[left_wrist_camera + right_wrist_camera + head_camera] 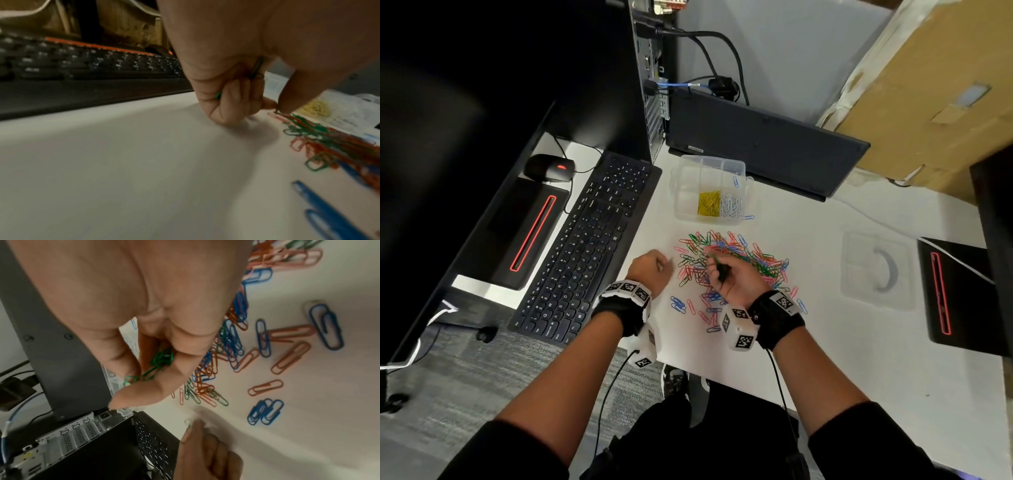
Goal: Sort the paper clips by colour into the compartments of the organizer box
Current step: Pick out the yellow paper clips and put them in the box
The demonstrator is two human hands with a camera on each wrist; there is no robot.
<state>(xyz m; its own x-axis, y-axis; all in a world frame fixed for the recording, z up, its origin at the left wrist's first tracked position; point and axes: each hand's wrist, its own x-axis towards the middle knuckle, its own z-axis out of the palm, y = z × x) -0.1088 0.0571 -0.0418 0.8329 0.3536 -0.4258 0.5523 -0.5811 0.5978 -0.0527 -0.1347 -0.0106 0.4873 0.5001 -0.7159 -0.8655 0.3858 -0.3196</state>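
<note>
A mixed pile of green, red, pink and blue paper clips (pixel 736 260) lies on the white table (pixel 825 342). Behind it stands the clear organizer box (pixel 709 164), with yellow clips (pixel 709 204) and white clips (pixel 732 205) in two front compartments. My left hand (pixel 666 265) rests at the pile's left edge; its curled fingers (pixel 232 100) hold green clips (pixel 256 68), and thumb and forefinger meet at the pile. My right hand (pixel 717 267) hovers over the pile, palm up, gripping a bunch of green clips (pixel 162 360).
A black keyboard (pixel 589 240) and mouse (pixel 549 168) lie left of the clips. A dark laptop (pixel 763 144) and a computer tower (pixel 650 85) stand behind the box. A clear lid (pixel 876 270) lies to the right. One blue clip (pixel 748 217) lies beside the box.
</note>
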